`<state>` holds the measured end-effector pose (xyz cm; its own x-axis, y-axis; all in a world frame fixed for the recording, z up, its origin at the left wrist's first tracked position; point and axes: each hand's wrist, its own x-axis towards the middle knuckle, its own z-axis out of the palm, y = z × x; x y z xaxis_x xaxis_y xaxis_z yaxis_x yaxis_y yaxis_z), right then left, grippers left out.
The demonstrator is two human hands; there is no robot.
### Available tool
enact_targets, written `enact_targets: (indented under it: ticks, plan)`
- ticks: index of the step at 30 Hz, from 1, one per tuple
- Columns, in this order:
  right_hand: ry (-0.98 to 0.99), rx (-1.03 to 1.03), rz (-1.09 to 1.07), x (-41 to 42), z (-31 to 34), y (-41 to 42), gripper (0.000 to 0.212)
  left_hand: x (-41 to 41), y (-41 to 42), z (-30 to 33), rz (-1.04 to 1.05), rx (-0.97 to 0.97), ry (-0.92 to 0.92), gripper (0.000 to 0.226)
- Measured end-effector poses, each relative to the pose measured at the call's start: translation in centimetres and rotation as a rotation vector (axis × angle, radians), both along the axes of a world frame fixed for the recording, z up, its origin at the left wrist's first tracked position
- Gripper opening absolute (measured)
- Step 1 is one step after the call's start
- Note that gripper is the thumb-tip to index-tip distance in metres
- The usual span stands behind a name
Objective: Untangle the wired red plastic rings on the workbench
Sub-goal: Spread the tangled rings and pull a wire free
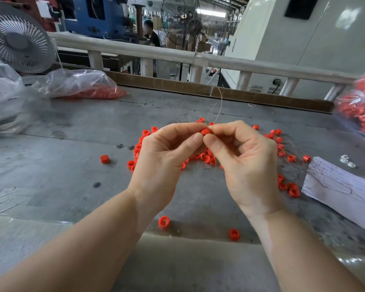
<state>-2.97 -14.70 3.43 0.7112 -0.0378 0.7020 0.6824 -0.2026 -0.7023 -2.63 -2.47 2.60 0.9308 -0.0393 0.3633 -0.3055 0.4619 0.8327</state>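
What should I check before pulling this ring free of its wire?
1. Both hands on the ring: left hand and right hand pinch it, ok.
2. Ring lifted off the workbench: ok.
3. Wire free of the ring: not ok, strands rise from it.
4. Wire's far end untangled: cannot tell.
5. Pile of rings lies right beneath: not ok, snag risk.

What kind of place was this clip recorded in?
Most likely a factory floor: a worn grey workbench strewn with red rings, clear bags of the same parts, and a blue machine and pedestal fan in the hall behind the railing.
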Motion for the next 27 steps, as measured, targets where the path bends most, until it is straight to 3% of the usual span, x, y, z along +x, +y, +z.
enact_targets:
  ticks: [4, 7, 21, 27]
  plan:
    - [0.013, -0.018, 0.004, -0.14, 0.07, 0.14, 0.012, 0.13, 0.02, 0.04, -0.120, -0.121, 0.087, 0.017]
    - [0.028, 0.022, 0.007, -0.08, 0.17, -0.01, 0.009, 0.20, 0.08, 0.07, -0.173, -0.105, 0.116, 0.020]
    - [0.072, 0.043, 0.095, -0.24, 0.35, -0.27, 0.011, -0.27, -0.07, 0.32, -0.135, -0.055, 0.050, 0.014]
    - [0.088, 0.113, 0.180, -0.20, 0.45, -0.33, 0.014, -0.25, 0.17, -0.08, -0.051, 0.095, -0.021, 0.012]
